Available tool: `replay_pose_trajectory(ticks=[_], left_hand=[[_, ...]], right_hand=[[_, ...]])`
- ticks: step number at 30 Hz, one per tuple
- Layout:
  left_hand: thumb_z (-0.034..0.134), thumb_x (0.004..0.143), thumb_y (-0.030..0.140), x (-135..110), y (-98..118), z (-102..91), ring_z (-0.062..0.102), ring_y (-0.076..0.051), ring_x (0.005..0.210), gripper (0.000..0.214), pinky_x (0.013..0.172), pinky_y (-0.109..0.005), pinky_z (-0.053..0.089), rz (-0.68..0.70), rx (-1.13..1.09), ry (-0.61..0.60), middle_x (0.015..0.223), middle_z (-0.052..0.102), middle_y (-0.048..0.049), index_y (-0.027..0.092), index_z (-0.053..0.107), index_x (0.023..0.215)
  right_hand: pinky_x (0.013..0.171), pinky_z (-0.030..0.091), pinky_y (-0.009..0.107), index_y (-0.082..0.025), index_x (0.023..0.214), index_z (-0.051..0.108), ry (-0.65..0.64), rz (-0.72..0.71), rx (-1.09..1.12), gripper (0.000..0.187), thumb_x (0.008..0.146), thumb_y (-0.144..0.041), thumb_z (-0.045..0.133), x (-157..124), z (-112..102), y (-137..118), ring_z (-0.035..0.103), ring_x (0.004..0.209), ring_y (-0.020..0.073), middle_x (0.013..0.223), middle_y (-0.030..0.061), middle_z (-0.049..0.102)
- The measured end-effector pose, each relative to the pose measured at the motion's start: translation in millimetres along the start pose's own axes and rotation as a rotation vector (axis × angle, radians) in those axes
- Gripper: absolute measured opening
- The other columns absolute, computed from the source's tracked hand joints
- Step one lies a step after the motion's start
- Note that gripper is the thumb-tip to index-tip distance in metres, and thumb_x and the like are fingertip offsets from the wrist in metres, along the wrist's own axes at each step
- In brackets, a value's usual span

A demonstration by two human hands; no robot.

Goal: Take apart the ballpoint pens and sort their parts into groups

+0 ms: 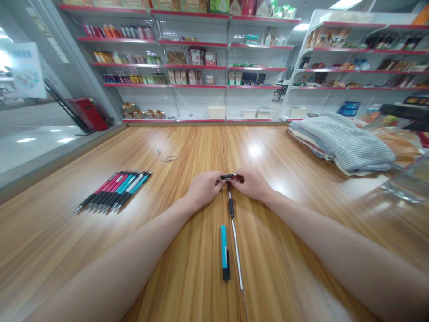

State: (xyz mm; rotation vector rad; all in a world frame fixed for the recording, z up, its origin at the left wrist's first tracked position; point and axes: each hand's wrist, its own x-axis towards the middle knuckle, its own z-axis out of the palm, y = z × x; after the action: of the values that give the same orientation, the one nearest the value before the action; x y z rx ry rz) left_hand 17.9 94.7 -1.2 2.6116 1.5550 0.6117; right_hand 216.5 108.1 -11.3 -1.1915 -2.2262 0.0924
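Both my hands meet over the middle of a wooden table (174, 147). My left hand (203, 188) is closed in a pinch on one end of a small dark pen part (229, 176). My right hand (252, 183) is closed on the other end of it. Just below the hands lies a thin white refill with a black grip piece (232, 210), pointing toward me. Beside it on the left lies a teal pen barrel with a black clip (224, 252).
A row of several red, teal and black pens (115, 190) lies at the left. A small spring and ring (167, 156) sit farther back. Folded grey striped cloth (342, 141) is stacked at the right. Store shelves (197, 67) stand behind.
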Motion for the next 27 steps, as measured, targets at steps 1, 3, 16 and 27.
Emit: replay_pose_trajectory(ticks=[1, 3, 16, 27], left_hand=[[0.046, 0.091, 0.037, 0.0, -0.3, 0.3, 0.061, -0.02, 0.077, 0.024, 0.062, -0.027, 0.036, -0.003, -0.002, 0.0, 0.086, 0.068, -0.0067, 0.019, 0.061, 0.083], [0.046, 0.091, 0.037, 0.1, -1.1, 1.2, 0.061, -0.019, 0.076, 0.024, 0.062, -0.027, 0.035, 0.005, -0.004, 0.008, 0.085, 0.068, -0.0067, 0.019, 0.06, 0.082], [0.05, 0.085, 0.026, -1.4, -5.3, 3.6, 0.058, -0.016, 0.069, 0.015, 0.062, -0.026, 0.039, 0.05, -0.157, 0.11, 0.076, 0.064, -0.0041, 0.017, 0.062, 0.086], [0.042, 0.091, 0.018, -3.4, -1.9, -3.4, 0.057, -0.018, 0.084, 0.023, 0.076, -0.031, 0.046, 0.282, -0.126, 0.219, 0.087, 0.059, -0.0082, 0.015, 0.063, 0.102]], right_hand=[[0.055, 0.029, 0.024, -0.018, 0.063, 0.053, 0.0, -0.001, 0.0, 0.023, 0.083, -0.029, 0.056, -0.1, 0.2, 0.1, 0.049, 0.06, 0.0124, 0.063, 0.0009, 0.056], [0.055, 0.029, 0.024, -0.018, 0.063, 0.053, 0.0, 0.0, 0.001, 0.023, 0.083, -0.029, 0.056, -0.3, 0.2, 0.1, 0.049, 0.059, 0.0122, 0.062, 0.0007, 0.056], [0.054, 0.034, 0.024, -0.018, 0.073, 0.061, 0.001, 0.024, 0.096, 0.011, 0.079, -0.027, 0.06, -2.2, -0.1, 1.5, 0.051, 0.058, 0.0127, 0.064, 0.0003, 0.058], [0.067, 0.04, 0.028, -0.018, 0.084, 0.065, 0.159, -0.144, 0.156, 0.016, 0.087, -0.031, 0.057, -2.0, -15.5, -12.9, 0.055, 0.07, 0.0156, 0.072, 0.0031, 0.061]])
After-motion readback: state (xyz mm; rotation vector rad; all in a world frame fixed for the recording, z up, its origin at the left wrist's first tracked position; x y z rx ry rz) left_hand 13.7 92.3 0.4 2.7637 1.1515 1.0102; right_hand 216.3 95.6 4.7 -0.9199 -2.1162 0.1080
